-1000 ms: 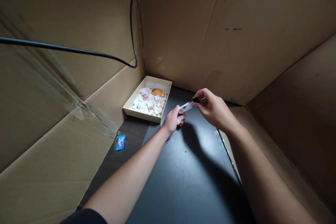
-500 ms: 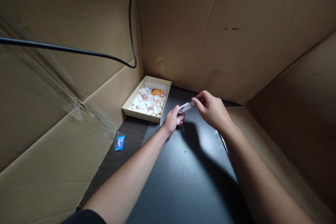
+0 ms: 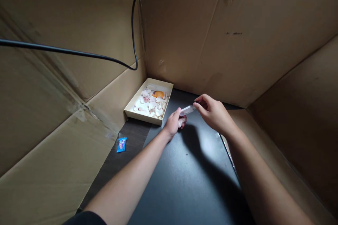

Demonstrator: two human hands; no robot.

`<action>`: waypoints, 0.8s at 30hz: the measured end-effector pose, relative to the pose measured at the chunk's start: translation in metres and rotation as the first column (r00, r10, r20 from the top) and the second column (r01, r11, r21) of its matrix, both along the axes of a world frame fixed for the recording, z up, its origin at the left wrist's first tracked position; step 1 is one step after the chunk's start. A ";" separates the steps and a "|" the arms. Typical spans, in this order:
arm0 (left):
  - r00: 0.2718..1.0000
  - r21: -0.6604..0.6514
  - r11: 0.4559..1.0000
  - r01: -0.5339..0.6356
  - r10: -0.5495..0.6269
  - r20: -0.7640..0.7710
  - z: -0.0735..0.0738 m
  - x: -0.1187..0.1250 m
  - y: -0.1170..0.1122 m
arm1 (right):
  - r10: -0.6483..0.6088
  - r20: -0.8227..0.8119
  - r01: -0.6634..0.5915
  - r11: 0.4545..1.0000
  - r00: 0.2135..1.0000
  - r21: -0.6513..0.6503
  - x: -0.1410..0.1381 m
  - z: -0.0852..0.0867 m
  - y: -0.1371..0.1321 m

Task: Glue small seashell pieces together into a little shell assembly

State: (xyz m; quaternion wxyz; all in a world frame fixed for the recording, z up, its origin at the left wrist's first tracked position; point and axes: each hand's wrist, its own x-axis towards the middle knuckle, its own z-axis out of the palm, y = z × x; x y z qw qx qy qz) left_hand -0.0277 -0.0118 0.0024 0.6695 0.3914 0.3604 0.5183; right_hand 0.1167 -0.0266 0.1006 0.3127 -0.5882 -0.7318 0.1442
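Tube (image 3: pixel 187 110) first, since both hands are on it: it's small, clear to whitish, tilted, and up over the black board (image 3: pixel 169 182), just right of the shell tray (image 3: pixel 144 116). The left hand (image 3: pixel 173 123) has its lower end, thumb laid along it. That same hand is also wrapped around a bumpy pale thing (image 3: pixel 181 122) that pokes out under the tube. Pretty sure it's a shell, but the fingers cover too much to swear to it. The right hand (image 3: pixel 213 110) is in a narrow pinch on the upper end, thumb and fingers nearly together, and that end is hidden behind them, so can't tell you what it looks like.

The tray sits in the back corner against the cardboard (image 3: pixel 179 24), pale and shallow, loaded with whitish shells (image 3: pixel 153 104) plus an orange piece (image 3: pixel 158 94) near the back. Closer to me on the left, a little blue packet (image 3: pixel 121 145) lies on the dark table (image 3: pixel 132 158) beside the board; the print's too tiny to read. Black cable (image 3: pixel 79 53) loops across the upper left, well above everything, and the right arm throws a long shadow (image 3: pixel 200 151) down the board.
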 end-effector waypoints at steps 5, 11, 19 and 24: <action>0.999 -0.015 1.000 0.002 -0.001 0.035 0.002 0.000 -0.001 | 0.119 -0.015 -0.119 0.993 0.993 -0.001 0.004 0.003 -0.002; 0.999 -0.013 1.000 -0.012 0.013 0.036 0.002 0.000 -0.001 | 0.037 0.017 -0.038 0.999 0.999 0.021 -0.003 0.001 -0.003; 0.999 -0.011 1.000 -0.011 0.011 0.042 0.000 0.000 -0.001 | 0.000 0.018 0.001 0.999 1.000 -0.036 -0.004 -0.002 0.001; 0.999 -0.005 1.000 -0.010 0.010 0.042 0.001 0.001 -0.001 | 0.036 0.010 -0.035 0.999 0.999 -0.032 0.001 -0.001 0.001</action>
